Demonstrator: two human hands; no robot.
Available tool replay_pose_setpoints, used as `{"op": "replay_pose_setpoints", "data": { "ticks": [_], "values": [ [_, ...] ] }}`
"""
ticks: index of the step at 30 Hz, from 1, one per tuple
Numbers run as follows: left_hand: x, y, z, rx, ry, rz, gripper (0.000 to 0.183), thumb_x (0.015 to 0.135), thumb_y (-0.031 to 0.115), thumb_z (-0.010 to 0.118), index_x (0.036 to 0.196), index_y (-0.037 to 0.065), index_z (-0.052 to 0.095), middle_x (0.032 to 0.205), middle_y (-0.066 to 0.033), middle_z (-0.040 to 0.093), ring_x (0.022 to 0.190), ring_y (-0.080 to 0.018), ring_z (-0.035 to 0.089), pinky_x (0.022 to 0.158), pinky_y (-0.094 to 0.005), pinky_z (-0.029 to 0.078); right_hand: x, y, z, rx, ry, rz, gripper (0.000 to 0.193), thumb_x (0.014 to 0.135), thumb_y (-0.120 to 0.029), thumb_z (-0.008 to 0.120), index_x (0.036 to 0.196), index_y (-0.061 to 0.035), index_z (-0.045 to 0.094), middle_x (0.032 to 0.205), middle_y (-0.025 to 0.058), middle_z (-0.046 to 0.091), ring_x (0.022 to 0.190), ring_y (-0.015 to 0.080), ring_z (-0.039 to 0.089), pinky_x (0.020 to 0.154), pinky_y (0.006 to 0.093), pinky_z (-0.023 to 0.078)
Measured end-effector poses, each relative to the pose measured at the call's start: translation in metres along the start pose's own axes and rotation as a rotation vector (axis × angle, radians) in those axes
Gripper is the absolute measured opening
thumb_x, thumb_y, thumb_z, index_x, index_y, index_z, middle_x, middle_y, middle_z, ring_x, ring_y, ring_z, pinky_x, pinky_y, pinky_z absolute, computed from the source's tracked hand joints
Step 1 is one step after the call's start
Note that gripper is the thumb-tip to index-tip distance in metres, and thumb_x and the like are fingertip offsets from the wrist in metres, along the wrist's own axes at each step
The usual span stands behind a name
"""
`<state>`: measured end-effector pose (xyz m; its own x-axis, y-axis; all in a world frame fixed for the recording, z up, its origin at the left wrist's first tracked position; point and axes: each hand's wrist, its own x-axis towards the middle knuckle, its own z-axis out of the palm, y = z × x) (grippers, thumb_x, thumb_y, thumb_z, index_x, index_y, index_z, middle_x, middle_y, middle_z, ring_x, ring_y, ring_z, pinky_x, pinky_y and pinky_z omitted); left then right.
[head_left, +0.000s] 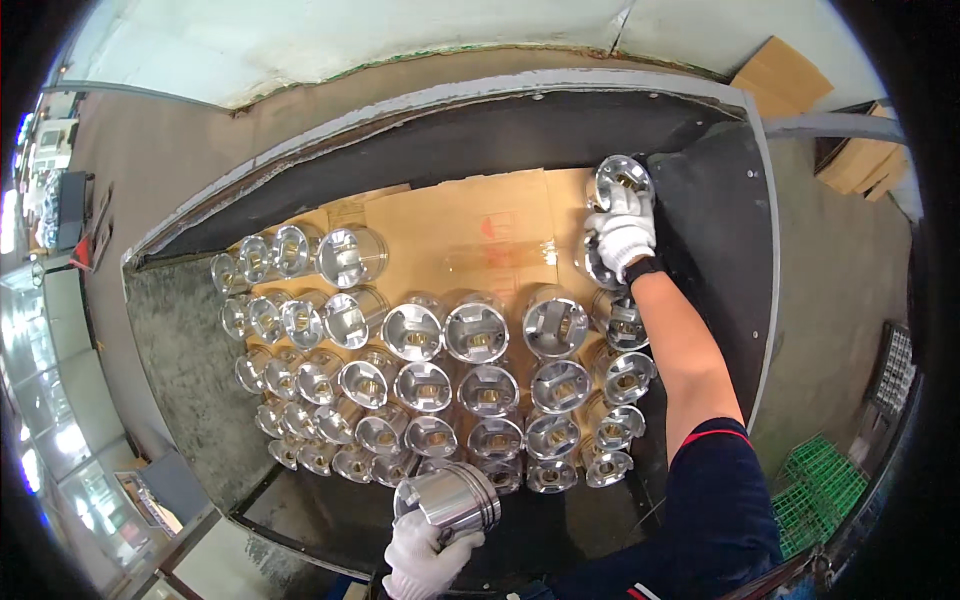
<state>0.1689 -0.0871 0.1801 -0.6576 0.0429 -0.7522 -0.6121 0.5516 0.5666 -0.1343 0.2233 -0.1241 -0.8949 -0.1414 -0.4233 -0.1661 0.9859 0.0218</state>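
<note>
Piston (pixel 462 497), shiny grooved metal cylinder, held in white-gloved left fingers (pixel 413 532)

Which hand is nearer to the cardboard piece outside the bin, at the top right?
Right. The right hand touches a piston at the far right of the bin, toward the cardboard piece; the left hand, holding another piston, is at the near side, farther away.

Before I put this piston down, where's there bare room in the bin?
On the cardboard, bordered by the far wall behind, the left pistons, the middle pistons in front, and on the right your right hand with the piston it touches. Nearer you it's crowded: rows stand close together.
</note>
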Motion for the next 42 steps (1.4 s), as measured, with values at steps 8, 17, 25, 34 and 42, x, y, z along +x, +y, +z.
{"op": "replay_pose_setpoints", "data": {
  "ticks": [8,17,25,34,42],
  "values": [
    [0.013,0.018,0.011,-0.06,-0.046,0.026,0.036,0.079,0.002,0.068,0.115,0.002,0.072,0.108,-0.0158,0.073,0.106,-0.0261,0.069,0.093,-0.0384,0.053,0.029,0.013,0.063,-0.027,0.109,0.11,0.04,0.096,-0.034,0.054,0.134,-0.0262,0.064,0.148,0.0147,0.044,0.14,0.0349,0.039,0.119,0.0527,0.024],
    [0.048,0.024,0.02,0.658,0.156,0.37,0.037,0.068,0.029,0.08,0.097,0.008,0.073,0.071,-0.0094,0.063,0.074,-0.032,0.064,0.074,-0.0449,0.053,-0.095,-0.073,-0.1,0.935,-0.317,-0.308,0.077,0.085,-0.057,0.072,0.142,-0.0073,0.055,0.121,0.0211,0.07,0.107,0.0317,0.071,0.094,0.0418,0.055],
    [0.1,0.059,0.025,0.952,0.133,0.609,0.018,0.071,0.017,0.068,0.087,0.011,0.074,0.082,-0.0042,0.067,0.081,-0.0279,0.066,0.081,-0.0406,0.053,-0.165,-0.135,-0.121,0.636,-0.471,-0.689,0.05,0.083,-0.048,0.068,0.112,-0.0066,0.067,0.099,0.0213,0.072,0.087,0.0379,0.072,0.074,0.0471,0.058],
    [0.036,0.012,0.009,0.727,0.153,0.264,0.068,0.062,0.023,0.078,0.123,0.002,0.056,0.11,-0.0129,0.058,0.103,-0.0361,0.057,0.1,-0.0498,0.048,-0.105,-0.111,-0.06,0.535,0.097,0.0,0.056,0.087,-0.059,0.062,0.098,-0.0045,0.064,0.084,0.0197,0.073,0.07,0.0373,0.071,0.063,0.0474,0.058],
    [-0.122,-0.073,0.028,0.909,-0.077,-0.363,0.072,0.072,0.031,0.084,0.134,0.004,0.06,0.126,-0.0166,0.065,0.114,-0.0284,0.064,0.103,-0.0436,0.047,-0.028,-0.088,0.028,0.488,-0.137,0.284,0.074,0.091,-0.061,0.055,0.119,0.0075,0.062,0.113,0.0293,0.068,0.112,0.0401,0.066,0.096,0.0456,0.051]
  ]
}}
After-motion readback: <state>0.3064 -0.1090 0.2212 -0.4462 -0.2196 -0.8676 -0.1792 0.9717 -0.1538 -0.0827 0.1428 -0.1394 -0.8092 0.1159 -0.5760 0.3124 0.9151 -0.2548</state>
